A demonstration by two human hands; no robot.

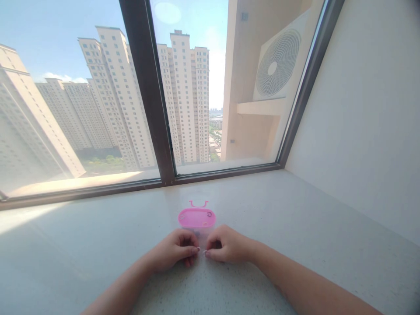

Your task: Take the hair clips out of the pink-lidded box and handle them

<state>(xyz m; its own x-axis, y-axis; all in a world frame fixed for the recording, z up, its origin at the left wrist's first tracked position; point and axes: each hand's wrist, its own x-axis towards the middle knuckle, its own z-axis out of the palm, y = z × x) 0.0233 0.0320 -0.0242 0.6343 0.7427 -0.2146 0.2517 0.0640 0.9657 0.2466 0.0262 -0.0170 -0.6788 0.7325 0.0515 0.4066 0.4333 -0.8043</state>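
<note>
- pink translucent plastic oval case (197, 218): seems light, stiff; take by rim
- pink u-shaped plastic clip (198, 204) just beyond
- my left hand (175, 250), right hand (227, 244): fingers (192, 250) curled closed, tips nearly touching, anything pinched? cannot tell

Stone windowsill (82, 236), pink plastic box (197, 218)

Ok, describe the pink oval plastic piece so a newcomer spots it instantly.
From the dark-framed window, drop to the pale speckled stone sill below it. Just beyond the left hand and right hand lies a flat pink oval plastic piece, broader than the thin pink U-shaped piece next to it.
</note>
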